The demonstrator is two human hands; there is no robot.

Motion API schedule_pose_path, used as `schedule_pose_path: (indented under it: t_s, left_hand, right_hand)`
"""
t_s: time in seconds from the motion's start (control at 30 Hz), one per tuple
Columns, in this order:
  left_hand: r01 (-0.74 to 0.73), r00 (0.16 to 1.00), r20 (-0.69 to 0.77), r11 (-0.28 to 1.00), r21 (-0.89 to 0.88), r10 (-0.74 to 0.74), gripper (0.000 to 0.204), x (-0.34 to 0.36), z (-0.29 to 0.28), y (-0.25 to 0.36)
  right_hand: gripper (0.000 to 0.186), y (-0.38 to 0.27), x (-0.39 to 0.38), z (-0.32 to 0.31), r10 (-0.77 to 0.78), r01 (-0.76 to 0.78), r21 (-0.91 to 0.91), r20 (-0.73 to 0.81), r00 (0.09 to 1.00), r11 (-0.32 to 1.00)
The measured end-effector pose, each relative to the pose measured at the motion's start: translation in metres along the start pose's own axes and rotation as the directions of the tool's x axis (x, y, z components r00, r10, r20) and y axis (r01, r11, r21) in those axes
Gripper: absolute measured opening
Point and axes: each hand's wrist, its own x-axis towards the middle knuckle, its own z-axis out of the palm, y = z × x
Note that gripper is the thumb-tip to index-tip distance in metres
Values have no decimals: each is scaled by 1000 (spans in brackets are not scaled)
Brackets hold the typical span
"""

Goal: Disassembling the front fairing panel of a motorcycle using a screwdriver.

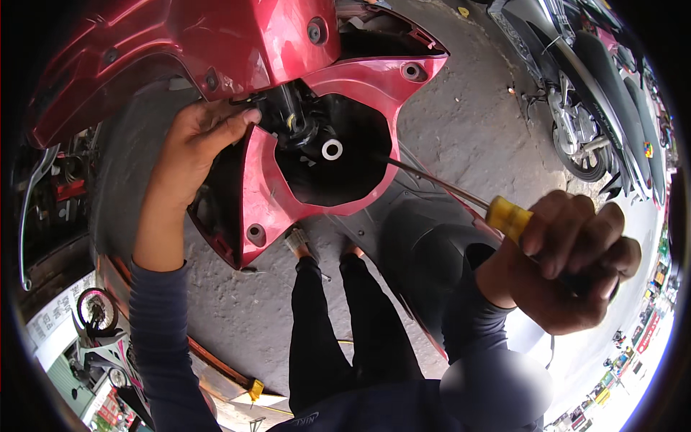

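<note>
A glossy red scooter fairing panel (270, 193), with a wide cut-out in its middle, fills the upper centre. My left hand (183, 155) grips its left upper edge, thumb on top and the other fingers partly hidden under the red front cowl (237, 39). In my closed right hand (576, 263), at the right, is a screwdriver (509, 217) with a yellow handle. Its long shaft points left across the panel's right rim, and the tip is hard to make out against the dark opening. Inside that opening show a black steering column (291, 108) and a pale metal ring (332, 150).
Below right of the panel lies the scooter's dark body (425, 234). Another motorcycle (586, 108) is parked at the upper right on grey ground (468, 122). My legs (320, 317) stand beneath the panel. At lower left are a bicycle-like wheel (97, 311) and a small yellow object (255, 389).
</note>
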Motion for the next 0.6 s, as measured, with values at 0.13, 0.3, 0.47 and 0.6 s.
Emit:
schedule_pose_path:
  t_s: [0.13, 0.3, 0.47, 0.6]
  left_hand:
    - [91, 994, -30, 957, -277, -103, 29, 3, 0, -3]
    - [141, 989, 96, 870, -472, -109, 42, 4, -31, -19]
    - [69, 988, 151, 768, -637, 37, 50, 19, -37, -44]
    - [109, 983, 181, 797, -594, 1, 52, 24, -48, -47]
  right_hand:
    - [34, -17, -67, -12, -347, 201, -596, -141, 927, 778]
    - [29, 115, -231, -41, 387, -136, -881, 56, 920, 453]
    - [17, 233, -378, -104, 730, 103, -993, 34, 682, -50]
    - [23, 259, -418, -154, 813, 173, -957, -95, 575, -234]
